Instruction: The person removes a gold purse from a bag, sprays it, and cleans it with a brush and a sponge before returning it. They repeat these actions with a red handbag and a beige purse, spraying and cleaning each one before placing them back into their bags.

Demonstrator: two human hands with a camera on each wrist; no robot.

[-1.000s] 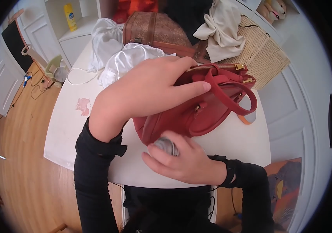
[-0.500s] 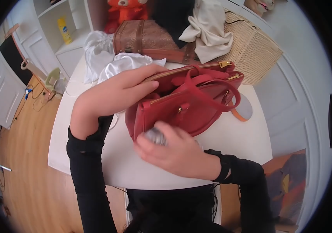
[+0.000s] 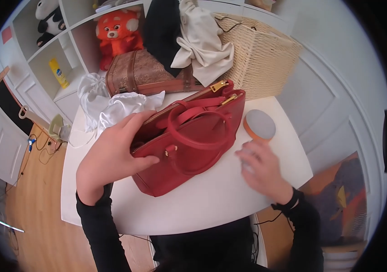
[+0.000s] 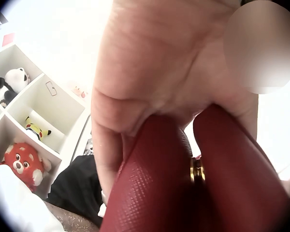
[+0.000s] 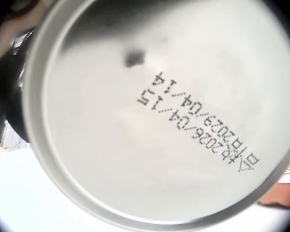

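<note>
A red handbag (image 3: 189, 158) stands on the white table, its handles upright and its zip top partly open. My left hand (image 3: 112, 154) grips the bag's left end, thumb on the near side and fingers over the far side. In the left wrist view the palm (image 4: 169, 58) lies over the bag's two red edges (image 4: 140, 183). To the right of the bag, my right hand (image 3: 266, 170), blurred, holds a metal can (image 3: 247, 167). The can's round base (image 5: 159, 121), printed with dates, fills the right wrist view.
A round grey-topped, orange-sided item (image 3: 260, 124) lies right of the bag. Behind stand a brown case (image 3: 150, 75) and woven basket (image 3: 263, 59), with black and cream cloths over them. White satin pouches (image 3: 121, 106) lie at the back left.
My right hand has moved away from the bag's near left corner to its right side with the can. The head view has shifted; my left hand remains on the bag's left end.
</note>
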